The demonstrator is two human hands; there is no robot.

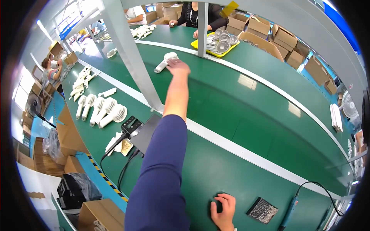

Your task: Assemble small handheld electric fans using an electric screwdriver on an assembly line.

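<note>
My left arm, in a navy sleeve, stretches across to the green belt. My left hand point(179, 67) is slightly blurred at the head of a white handheld fan point(160, 67) lying there; its fingers look stretched out, and I cannot tell whether they touch the fan. My right hand point(225, 212) rests low on the near green table, thumb and curled fingers apart with nothing between them. To its right lies a black square tray point(250, 212) of small metal pieces, then a blue electric screwdriver point(289, 213) with a black cable.
Several white fans point(113, 115) stand in a row on the left table, beside a black device point(132, 125) with cables. A grey metal post point(131, 54) rises by the belt. Across it, a person point(196, 17) works near a yellow tray point(216, 53) of round grilles. Cardboard boxes point(259, 27) stand behind.
</note>
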